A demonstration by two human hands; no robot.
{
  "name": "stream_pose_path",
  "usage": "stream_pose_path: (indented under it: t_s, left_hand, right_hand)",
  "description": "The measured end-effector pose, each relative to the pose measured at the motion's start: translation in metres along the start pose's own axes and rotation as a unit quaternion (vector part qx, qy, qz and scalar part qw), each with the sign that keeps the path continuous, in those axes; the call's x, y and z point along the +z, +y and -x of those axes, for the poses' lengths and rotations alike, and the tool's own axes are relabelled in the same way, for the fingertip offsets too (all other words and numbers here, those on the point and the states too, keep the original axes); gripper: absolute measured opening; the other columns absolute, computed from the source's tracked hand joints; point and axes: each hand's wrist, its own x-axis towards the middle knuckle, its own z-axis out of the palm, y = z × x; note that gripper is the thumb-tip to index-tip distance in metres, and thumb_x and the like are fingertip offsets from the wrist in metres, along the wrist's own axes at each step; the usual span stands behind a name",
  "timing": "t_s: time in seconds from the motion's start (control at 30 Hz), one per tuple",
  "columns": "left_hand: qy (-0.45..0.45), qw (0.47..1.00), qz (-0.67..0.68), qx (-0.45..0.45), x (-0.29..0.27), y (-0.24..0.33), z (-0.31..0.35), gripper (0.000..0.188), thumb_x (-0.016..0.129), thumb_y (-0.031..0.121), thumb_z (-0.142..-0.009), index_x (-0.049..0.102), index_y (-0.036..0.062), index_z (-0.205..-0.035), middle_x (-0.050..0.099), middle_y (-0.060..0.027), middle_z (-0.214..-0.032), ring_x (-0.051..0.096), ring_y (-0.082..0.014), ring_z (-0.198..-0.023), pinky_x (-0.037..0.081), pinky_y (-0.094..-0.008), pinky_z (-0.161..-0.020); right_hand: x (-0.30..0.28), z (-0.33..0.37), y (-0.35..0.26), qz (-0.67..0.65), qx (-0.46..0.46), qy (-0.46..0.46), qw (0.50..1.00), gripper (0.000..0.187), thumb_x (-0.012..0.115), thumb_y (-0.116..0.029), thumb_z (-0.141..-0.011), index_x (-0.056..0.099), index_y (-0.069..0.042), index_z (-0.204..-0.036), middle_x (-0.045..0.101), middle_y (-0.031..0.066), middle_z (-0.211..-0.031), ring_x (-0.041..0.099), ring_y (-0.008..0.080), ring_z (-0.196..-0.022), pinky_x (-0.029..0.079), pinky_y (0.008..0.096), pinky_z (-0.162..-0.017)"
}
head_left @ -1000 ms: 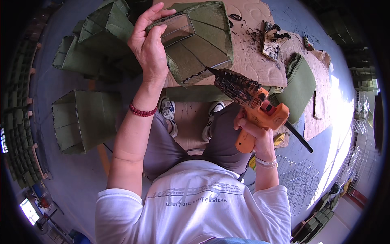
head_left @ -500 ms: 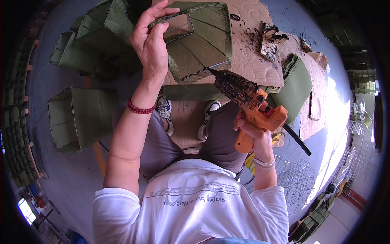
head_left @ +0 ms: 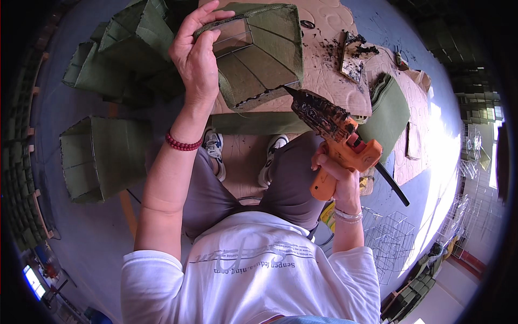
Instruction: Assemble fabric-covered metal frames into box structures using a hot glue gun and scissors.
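Note:
My left hand (head_left: 195,56) grips the upper left rim of a green fabric box (head_left: 270,48) with a thin wire frame inside. The box lies tilted with its open side toward me. In my right hand (head_left: 341,175) is an orange hot glue gun (head_left: 353,151), its front crusted with dark residue. A black glue stick (head_left: 393,184) juts from its back end. The gun's nozzle is at the near edge of the box, where a dark wavy bead of glue (head_left: 259,99) runs along the wire and fabric.
Cardboard (head_left: 329,59) covers the work surface, with a residue-caked block (head_left: 352,62) on it. Folded green fabric (head_left: 386,113) lies at the right. Several green boxes stand at the left, one nearer (head_left: 102,159). Wire frames (head_left: 391,237) sit on the floor at lower right.
The glue gun's nozzle has moved right along the box's near edge, and the dark bead reaches farther that way. My left hand keeps its hold on the rim.

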Motion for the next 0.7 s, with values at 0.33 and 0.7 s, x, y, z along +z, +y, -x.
stream_pose_path:
  t_s: [0.33, 0.7]
  left_hand:
    - [-0.008, 1.0, 0.011, 0.003, 0.003, -0.001, 0.002, 0.043, 0.045, -0.003, -0.079, 0.063, 0.0004, -0.118, 0.07, -0.0111, -0.105, 0.06, -0.0122, -0.101, 0.041, -0.0275, -0.094]
    - [-0.025, 0.998, 0.028, -0.041, 0.013, 0.004, 0.005, 0.04, 0.045, 0.004, -0.086, 0.059, 0.0, -0.124, 0.066, -0.0091, -0.108, 0.058, -0.0133, -0.096, 0.046, -0.027, -0.085]
  right_hand:
    - [-0.004, -0.001, 0.0, 0.001, -0.018, 0.01, 1.0, 0.037, 0.064, 0.004, -0.077, 0.053, 0.0, -0.113, 0.057, 0.0082, -0.089, 0.057, 0.0177, -0.072, 0.048, 0.0309, -0.064]
    - [-0.005, 0.0, 0.0, 0.086, -0.055, 0.038, 0.994, 0.027, 0.067, 0.001, -0.078, 0.058, -0.001, -0.103, 0.059, 0.0035, -0.087, 0.058, 0.0116, -0.074, 0.047, 0.026, -0.067]
